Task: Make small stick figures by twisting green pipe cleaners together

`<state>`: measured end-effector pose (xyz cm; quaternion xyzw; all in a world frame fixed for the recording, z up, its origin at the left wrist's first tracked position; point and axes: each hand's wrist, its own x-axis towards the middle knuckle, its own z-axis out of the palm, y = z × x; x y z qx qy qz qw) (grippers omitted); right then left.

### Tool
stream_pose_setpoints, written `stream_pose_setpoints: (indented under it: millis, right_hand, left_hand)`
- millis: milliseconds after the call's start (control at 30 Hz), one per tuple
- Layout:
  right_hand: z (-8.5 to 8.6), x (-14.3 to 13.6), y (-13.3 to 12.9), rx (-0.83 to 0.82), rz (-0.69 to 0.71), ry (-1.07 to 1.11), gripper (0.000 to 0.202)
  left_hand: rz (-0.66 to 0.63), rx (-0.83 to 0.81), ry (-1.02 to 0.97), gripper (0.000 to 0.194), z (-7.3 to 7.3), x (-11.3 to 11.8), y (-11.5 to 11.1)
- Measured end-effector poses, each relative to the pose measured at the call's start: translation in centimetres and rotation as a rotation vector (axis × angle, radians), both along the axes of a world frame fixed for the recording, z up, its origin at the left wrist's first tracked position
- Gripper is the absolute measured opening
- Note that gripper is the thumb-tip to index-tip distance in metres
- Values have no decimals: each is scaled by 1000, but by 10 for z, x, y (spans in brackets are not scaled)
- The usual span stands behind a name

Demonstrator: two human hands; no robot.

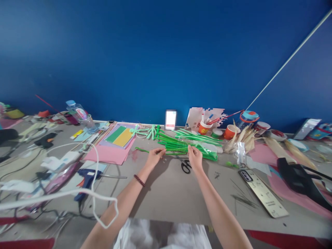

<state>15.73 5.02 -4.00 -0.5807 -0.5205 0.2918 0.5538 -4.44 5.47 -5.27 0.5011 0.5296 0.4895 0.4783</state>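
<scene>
A thin green pipe cleaner (176, 154) stretches between my two hands over the middle of the table. My left hand (156, 156) pinches it, and its curled end sticks out to the left of the fingers. The fingers of my right hand (195, 157) close on it farther right. Just behind it lies a pile of green pipe cleaners (169, 142), with a clear plastic wrapper at its right. Black-handled scissors (186, 167) lie beside my right hand, their blades partly hidden. Green pipe cleaner figures (153, 132) lie behind my left hand.
A blue glue gun (89, 175), white cables and pink paper (111, 154) are at the left. A phone (263, 193), thin dark wires (245, 200) and a black strapped object (293, 176) lie at the right. Cups (204, 128) and a bottle (82, 114) stand along the wall.
</scene>
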Motion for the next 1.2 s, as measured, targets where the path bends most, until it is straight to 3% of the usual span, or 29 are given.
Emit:
stream_pose_setpoints:
  millis: [200, 500, 567, 667, 800, 900, 1067, 1133, 1200]
  right_hand:
    - [2, 0, 0, 34, -9, -44, 45]
    - [2, -3, -2, 42, 26, -52, 47]
    - [2, -6, -2, 27, 60, 8, 48]
    - [0, -14, -3, -60, 147, 212, 48]
    - [-7, -28, -7, -157, 193, 396, 49]
    - [-14, -36, -10, -117, 259, 218, 49]
    - [-16, -35, -13, 167, 320, -388, 36]
    - [-16, -32, -13, 236, 301, -605, 21]
    - [-18, -29, -12, 237, 294, -763, 22]
  left_hand:
    - [-13, 12, -18, 30, -9, -2, 5]
    - [83, 87, 104, 16, 4, -3, 1]
    - [137, 44, 5, 19, 5, -4, 1]
    - [163, -10, -303, 33, 4, -3, 1]
    - [-68, -18, -597, 49, 4, 7, -3]
    - [-198, -24, -597, 49, 8, 14, -8]
    - [-5, 61, -557, 41, 18, 7, -7]
    - [24, 71, -479, 37, 21, 0, -6]
    - [13, 50, -394, 32, 23, -4, -5]
